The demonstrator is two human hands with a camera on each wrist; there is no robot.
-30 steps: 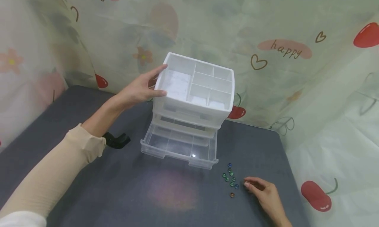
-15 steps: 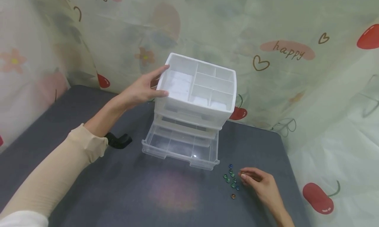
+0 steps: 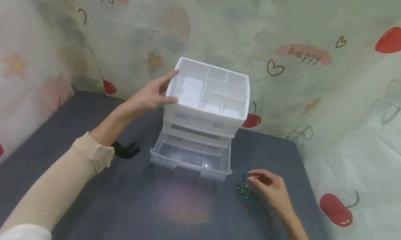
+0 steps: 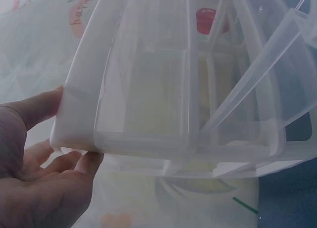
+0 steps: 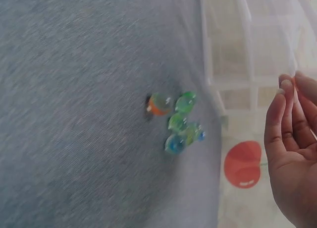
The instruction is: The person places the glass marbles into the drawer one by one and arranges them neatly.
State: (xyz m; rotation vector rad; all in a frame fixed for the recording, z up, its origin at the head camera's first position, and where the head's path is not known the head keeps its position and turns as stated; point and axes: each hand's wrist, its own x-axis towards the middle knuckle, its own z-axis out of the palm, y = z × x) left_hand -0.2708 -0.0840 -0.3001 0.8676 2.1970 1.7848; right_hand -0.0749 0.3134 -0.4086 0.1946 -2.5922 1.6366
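A white plastic drawer organizer [image 3: 203,114], with a divided tray on top, stands at the table's middle. Its clear lower drawer [image 3: 188,166] is pulled out toward me. My left hand [image 3: 148,95] grips the organizer's upper left side, thumb at the front; in the left wrist view its fingers [image 4: 89,163] bend round the edge. To the right of the drawer, my right hand [image 3: 272,189] pinches a small orange-brown marble [image 3: 250,175] between thumb and fingertips, mostly covered by them. Several green and blue glass marbles [image 3: 246,186] lie below and beside those fingertips, with a brown marble [image 3: 247,208] nearer me.
A black curved object [image 3: 126,151] lies left of the organizer, partly behind my left forearm. The dark grey table [image 3: 125,205] is bordered by a printed curtain [image 3: 219,31] at the back and sides.
My right hand has moved left and away from me, past the marbles toward the drawer, with the marble pinched in it. The left hand keeps its grip on the organizer.
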